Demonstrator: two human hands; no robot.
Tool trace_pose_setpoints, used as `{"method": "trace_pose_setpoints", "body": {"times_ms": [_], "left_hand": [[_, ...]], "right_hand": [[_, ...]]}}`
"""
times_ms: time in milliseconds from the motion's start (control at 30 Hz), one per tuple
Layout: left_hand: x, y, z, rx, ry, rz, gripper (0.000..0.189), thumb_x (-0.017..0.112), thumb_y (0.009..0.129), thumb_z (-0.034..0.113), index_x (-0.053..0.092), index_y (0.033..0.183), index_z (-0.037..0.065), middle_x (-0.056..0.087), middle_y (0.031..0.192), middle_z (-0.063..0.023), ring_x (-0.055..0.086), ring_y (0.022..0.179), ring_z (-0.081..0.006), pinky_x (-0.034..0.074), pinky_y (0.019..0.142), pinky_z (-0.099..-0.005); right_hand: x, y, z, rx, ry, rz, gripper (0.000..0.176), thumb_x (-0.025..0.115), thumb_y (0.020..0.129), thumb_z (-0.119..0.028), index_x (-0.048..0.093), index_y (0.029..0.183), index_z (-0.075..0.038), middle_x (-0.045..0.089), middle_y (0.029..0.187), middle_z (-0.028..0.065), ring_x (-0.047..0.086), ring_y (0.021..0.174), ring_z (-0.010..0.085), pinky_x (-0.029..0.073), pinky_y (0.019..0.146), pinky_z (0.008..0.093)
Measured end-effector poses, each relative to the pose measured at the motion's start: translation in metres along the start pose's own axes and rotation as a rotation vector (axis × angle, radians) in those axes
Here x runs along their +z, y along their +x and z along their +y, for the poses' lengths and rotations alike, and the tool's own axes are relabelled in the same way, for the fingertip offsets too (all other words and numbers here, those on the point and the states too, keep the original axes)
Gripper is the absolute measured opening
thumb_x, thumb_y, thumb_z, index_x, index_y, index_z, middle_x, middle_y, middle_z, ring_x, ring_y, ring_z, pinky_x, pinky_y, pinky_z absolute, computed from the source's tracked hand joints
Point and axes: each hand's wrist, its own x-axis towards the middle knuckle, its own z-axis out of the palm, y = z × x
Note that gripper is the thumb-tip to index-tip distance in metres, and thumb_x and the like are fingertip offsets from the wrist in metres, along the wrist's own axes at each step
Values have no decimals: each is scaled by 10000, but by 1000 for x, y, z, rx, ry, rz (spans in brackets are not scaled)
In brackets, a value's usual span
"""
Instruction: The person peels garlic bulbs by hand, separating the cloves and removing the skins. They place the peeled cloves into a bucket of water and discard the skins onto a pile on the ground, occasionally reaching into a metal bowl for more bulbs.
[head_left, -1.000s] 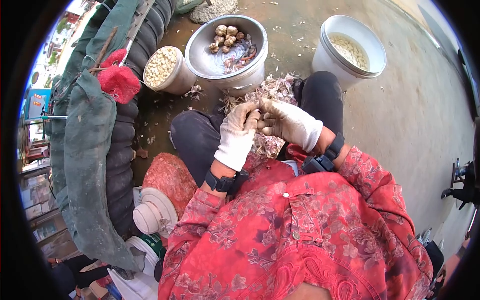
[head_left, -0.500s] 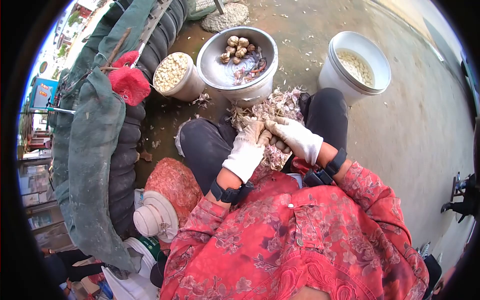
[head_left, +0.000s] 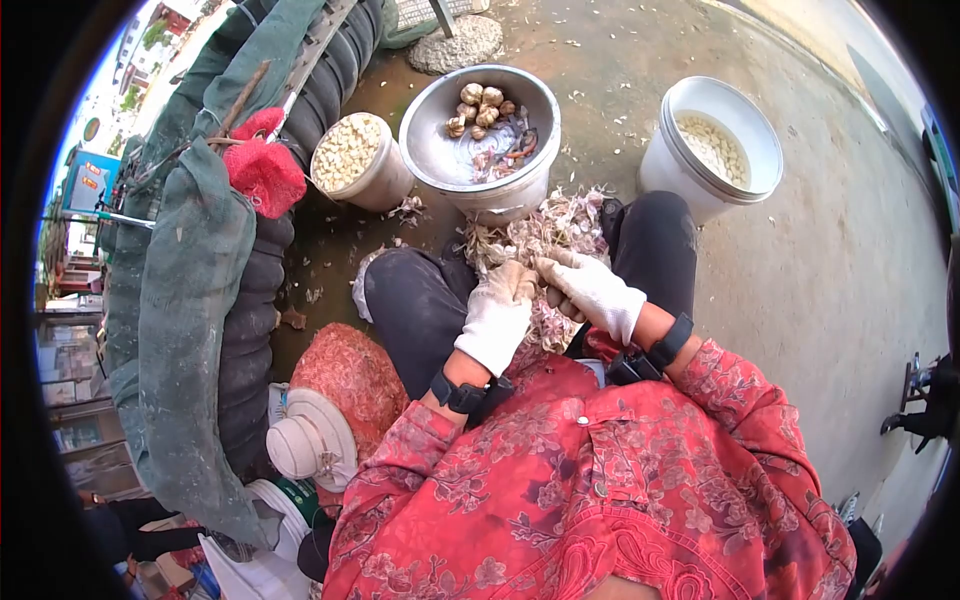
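Observation:
My left hand point(head_left: 501, 308), in a white work glove with a soiled fingertip area, is closed in front of my knees. Close beside it on the right, my right hand point(head_left: 592, 290) wears a matching glove, its fingers curled toward the left one. Whatever they grip is hidden by the gloves. Beneath and beyond them lies a heap of papery garlic skins point(head_left: 552, 230) between my legs. Several whole garlic bulbs point(head_left: 487, 106) sit in a metal basin point(head_left: 425, 150) just past the heap, with loose skins beside them.
The basin rests on a white bucket point(head_left: 505, 205). Left of it stands a bucket of peeled garlic cloves point(head_left: 346, 152); at right, a taller white bucket point(head_left: 665, 160) holds cloves in liquid. A red mesh sack point(head_left: 350, 375) with a pale hat point(head_left: 305, 435) lies by my left leg. Netting-covered tyres point(head_left: 250, 340) line the left.
My hands have drawn slightly apart, the left shifting a little lower. The whole scene sits slightly lower in view as the camera tilts.

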Motion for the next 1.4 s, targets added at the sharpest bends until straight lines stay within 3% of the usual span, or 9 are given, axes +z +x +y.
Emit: {"method": "trace_pose_setpoints", "body": {"times_ms": [133,200,267,467,600,667,1067,1167,1400], "left_hand": [[1,1,-2,-186,-255,-40,163,506,929,153,585,854,31,578,727,-58,567,695,-173,451,623,-321],[1,3,0,-238,-652,-17,181,500,938,146,613,850,34,557,715,14,480,672,-64,407,587,-243],[-5,5,4,-492,-917,-116,194,493,955,196,611,870,68,524,663,23,373,534,-32,330,494,-192],[-19,5,5,-574,-1094,-265,319,426,989,330,589,990,55,516,659,13,416,482,-70,333,429,-205],[-22,12,-3,-783,-1389,-343,482,330,1005,435,587,1030,28,538,690,-22,485,556,-131,402,503,-253],[-24,11,0,-722,-1350,-321,531,292,1005,451,584,1041,9,567,728,-48,495,578,-156,416,536,-279],[-20,5,-22,-605,-1551,-398,239,471,942,137,563,1098,-20,603,882,-68,544,714,-144,459,631,-263],[-19,5,-9,-617,-1494,-227,235,462,939,108,556,1108,-24,591,873,-64,541,732,-135,460,640,-255],[-18,11,-13,-607,-1625,-240,205,466,939,107,563,1076,-10,622,864,-73,564,690,-156,477,617,-262]], "right_hand": [[1,0,1,-13,-35,0,298,477,965,-357,566,979,-73,525,681,-4,483,528,91,403,473,239],[1,1,2,-17,-14,-6,307,479,964,-366,569,976,-73,526,686,-5,477,528,86,401,473,232],[1,-1,0,-25,-14,-7,308,475,962,-370,566,973,-76,528,690,-10,462,526,76,390,465,225],[-3,-3,0,-27,9,4,290,466,956,-369,564,995,-98,523,698,-28,443,528,64,370,453,217],[-6,-3,0,-37,47,6,292,453,962,-379,561,983,-110,515,694,-33,419,521,60,355,450,208],[-7,-4,0,-21,69,-7,293,452,963,-385,555,958,-111,512,689,-29,421,518,60,355,447,208],[-3,-1,2,13,102,23,294,488,962,-388,537,901,-105,517,669,-24,446,484,59,358,410,202],[-4,-1,5,-3,109,12,293,492,962,-389,535,898,-107,517,668,-23,448,485,59,357,410,201],[-8,12,25,28,250,-76,330,504,958,-415,556,947,-90,557,708,-2,489,541,88,401,464,219]]}}
